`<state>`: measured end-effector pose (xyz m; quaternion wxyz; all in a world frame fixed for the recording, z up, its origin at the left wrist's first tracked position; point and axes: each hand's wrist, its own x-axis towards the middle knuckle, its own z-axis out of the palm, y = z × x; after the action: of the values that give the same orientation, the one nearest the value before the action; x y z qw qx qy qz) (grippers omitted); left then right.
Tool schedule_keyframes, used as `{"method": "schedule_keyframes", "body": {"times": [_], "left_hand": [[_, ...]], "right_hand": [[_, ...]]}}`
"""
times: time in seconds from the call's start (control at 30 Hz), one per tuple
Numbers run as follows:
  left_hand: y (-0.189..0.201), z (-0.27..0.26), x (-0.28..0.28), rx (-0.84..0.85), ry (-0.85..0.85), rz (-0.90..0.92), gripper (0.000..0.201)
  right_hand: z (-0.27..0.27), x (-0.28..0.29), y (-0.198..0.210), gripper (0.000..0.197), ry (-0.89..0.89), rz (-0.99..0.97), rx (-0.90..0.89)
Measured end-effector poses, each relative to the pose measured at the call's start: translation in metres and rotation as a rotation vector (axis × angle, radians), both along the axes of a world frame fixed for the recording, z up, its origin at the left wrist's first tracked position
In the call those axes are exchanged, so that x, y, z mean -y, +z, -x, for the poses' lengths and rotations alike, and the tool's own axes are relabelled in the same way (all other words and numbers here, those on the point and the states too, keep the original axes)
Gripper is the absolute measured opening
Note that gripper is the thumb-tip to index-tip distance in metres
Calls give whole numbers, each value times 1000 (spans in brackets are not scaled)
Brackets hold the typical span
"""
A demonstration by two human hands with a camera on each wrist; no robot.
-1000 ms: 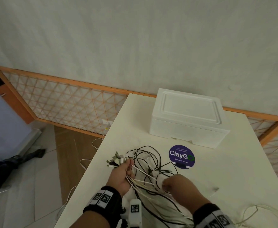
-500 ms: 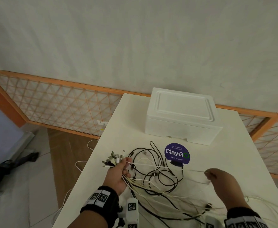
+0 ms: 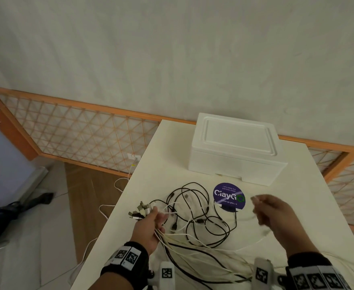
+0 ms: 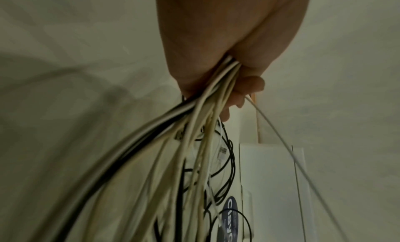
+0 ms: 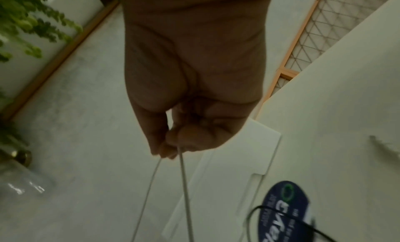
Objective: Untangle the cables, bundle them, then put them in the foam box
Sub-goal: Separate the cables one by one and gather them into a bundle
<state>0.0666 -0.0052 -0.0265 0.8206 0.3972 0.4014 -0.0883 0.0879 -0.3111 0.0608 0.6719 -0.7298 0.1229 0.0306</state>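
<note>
Matt white foam box (image 3: 234,155), smooth matt table (image 3: 310,208), glossy round sticker (image 3: 229,196)

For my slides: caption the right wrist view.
Right hand pinches a thin white cable above the ClayGo sticker.

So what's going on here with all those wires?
A person is sorting out a tangle of cables on a white table. Their left hand grips a bunch of them near the plug ends, while the right hand pinches one thin white cable and draws it out to the side. Black and white loops lie jumbled between the hands. The foam box behind them has its lid on.
</note>
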Motion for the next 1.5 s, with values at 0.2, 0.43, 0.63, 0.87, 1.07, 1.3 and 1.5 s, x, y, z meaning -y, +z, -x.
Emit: {"method": "schedule_keyframes", "body": {"times": [0.2, 0.43, 0.63, 0.87, 1.07, 1.3, 1.5], "left_hand": [[3, 11, -2, -43, 29, 18, 21], [8, 29, -2, -32, -67, 41, 14], [7, 36, -6, -73, -113, -35, 8], [14, 31, 4, 84, -151, -36, 22], [35, 15, 14, 155, -285, -214, 33], [29, 8, -38, 118, -139, -266, 47], [31, 9, 7, 151, -186, -161, 31]], "right_hand": [[-6, -9, 9, 15, 30, 255, 42], [15, -83, -27, 52, 651, 1214, 189], [0, -108, -82, 41, 1200, 1362, 109], [-29, -117, -45, 58, 927, 982, 50], [27, -163, -36, 21, 1043, 593, -147], [19, -5, -36, 20, 794, 1142, -155], [13, 58, -15, 24, 483, 1445, -156]]}}
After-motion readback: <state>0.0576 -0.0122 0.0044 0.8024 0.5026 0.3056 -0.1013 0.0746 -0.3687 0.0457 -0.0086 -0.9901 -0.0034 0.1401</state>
